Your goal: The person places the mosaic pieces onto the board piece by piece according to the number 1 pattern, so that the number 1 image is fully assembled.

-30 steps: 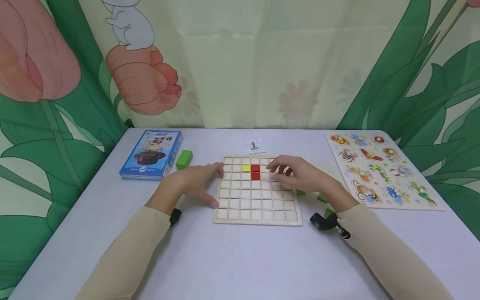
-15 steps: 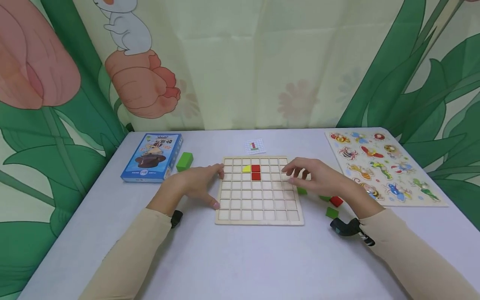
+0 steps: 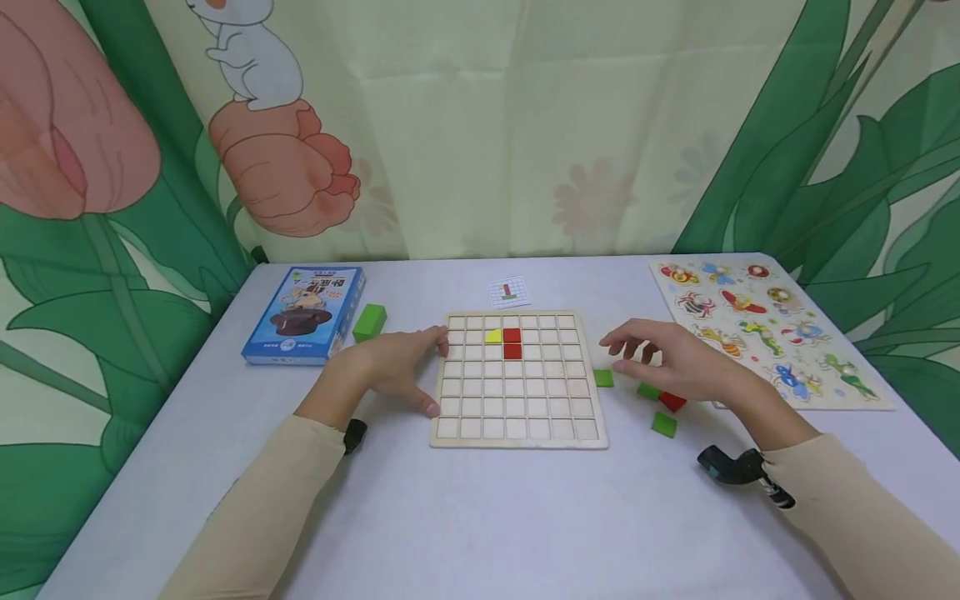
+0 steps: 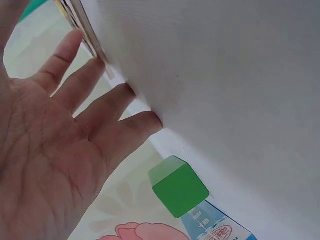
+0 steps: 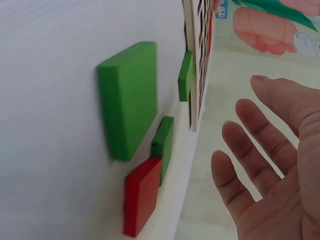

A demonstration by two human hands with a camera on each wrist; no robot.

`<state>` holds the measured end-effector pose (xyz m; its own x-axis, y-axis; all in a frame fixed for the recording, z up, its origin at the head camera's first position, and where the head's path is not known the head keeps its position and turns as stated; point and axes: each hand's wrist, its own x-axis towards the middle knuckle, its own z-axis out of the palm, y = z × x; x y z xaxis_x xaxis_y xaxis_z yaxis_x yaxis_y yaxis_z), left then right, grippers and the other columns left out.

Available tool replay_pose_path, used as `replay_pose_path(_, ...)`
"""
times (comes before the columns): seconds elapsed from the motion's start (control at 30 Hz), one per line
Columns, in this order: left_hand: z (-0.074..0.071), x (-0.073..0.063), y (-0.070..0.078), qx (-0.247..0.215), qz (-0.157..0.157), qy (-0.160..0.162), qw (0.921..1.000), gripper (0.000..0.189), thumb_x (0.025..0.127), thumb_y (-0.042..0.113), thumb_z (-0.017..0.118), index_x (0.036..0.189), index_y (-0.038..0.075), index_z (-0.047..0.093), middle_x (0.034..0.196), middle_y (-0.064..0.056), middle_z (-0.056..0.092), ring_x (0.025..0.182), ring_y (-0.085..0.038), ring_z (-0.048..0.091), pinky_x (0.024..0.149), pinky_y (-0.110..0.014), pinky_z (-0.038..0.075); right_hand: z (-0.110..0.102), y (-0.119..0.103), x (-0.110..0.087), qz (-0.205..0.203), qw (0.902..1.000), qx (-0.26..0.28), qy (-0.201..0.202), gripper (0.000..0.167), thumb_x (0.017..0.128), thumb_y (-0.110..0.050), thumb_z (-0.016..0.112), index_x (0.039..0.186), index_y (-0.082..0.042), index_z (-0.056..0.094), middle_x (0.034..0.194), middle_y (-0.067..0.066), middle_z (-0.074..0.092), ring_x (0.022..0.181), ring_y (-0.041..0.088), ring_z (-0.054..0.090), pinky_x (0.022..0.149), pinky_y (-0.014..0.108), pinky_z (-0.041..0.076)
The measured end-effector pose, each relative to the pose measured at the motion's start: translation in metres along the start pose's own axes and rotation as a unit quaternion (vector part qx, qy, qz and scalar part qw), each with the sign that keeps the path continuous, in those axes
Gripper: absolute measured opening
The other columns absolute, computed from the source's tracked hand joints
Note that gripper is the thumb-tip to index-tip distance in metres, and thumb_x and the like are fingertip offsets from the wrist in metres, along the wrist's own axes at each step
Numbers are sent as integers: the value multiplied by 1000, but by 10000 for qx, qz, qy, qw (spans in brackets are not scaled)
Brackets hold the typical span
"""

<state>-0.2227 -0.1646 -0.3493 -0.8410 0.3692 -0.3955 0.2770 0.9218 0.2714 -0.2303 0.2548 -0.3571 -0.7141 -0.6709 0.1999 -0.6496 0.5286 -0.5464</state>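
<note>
A wooden grid board (image 3: 495, 408) lies mid-table, with a yellow piece (image 3: 492, 337) beside two red squares (image 3: 512, 343) in its upper cells. My left hand (image 3: 390, 367) is at the board's left edge, thumb and fingers spread along the rim; its fingers extend in the left wrist view. To the right of the board, my right hand (image 3: 671, 358) hovers, fingers loosely bent and holding nothing. Below and around it lie green tiles (image 3: 663, 425) and a red tile (image 3: 672, 402). The right wrist view shows a green tile (image 5: 186, 77) by the board's edge and another touching the red one.
A small printed pattern card (image 3: 508, 292) lies behind the board. At the back left are a blue box (image 3: 303, 315) and a green block (image 3: 370, 322). An insect picture board (image 3: 765, 333) covers the right rear of the table. A printed curtain (image 3: 480, 150) hangs behind.
My right hand has moved rightward from over the board to beside it, uncovering the red tile and green tiles. My left hand stays at the board's left edge.
</note>
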Motion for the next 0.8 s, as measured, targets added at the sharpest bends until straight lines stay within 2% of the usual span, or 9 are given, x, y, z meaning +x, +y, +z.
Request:
replay_pose_path(0.23, 1, 1, 0, 41, -18, 27, 10000, 96, 64, 62, 92, 140, 29, 44, 151, -9, 50, 114, -25, 54, 104, -46, 46, -5, 2, -18, 314, 9992, -175, 159, 27, 94, -15, 76, 121, -15, 69, 108, -4, 71, 92, 6, 60, 77, 27, 55)
replay_pose_path(0.43, 2, 3, -1, 71, -28, 19, 10000, 94, 65, 59, 92, 140, 30, 44, 151, -9, 51, 117, -25, 54, 107, -46, 45, -13, 3, -33, 415, 9981, -371, 282, 28, 91, -13, 79, 118, -15, 71, 107, -3, 71, 90, 6, 60, 76, 26, 55)
replay_pose_path(0.67, 0, 1, 3, -16, -79, -4, 10000, 91, 66, 58, 93, 137, 31, 45, 148, -9, 52, 114, -26, 54, 104, -46, 47, -19, 10, -53, 638, 9973, -372, 39, 32, 90, -7, 79, 119, -18, 71, 110, -5, 71, 89, 5, 60, 72, 24, 53)
replay_pose_path(0.8, 0, 1, 3, 4, -118, -29, 9999, 92, 66, 58, 93, 138, 30, 44, 150, -9, 51, 115, -25, 53, 106, -46, 46, -20, 14, -64, 817, 9960, -334, -142, 34, 89, -9, 80, 120, -22, 71, 111, -9, 71, 86, 6, 59, 70, 24, 52)
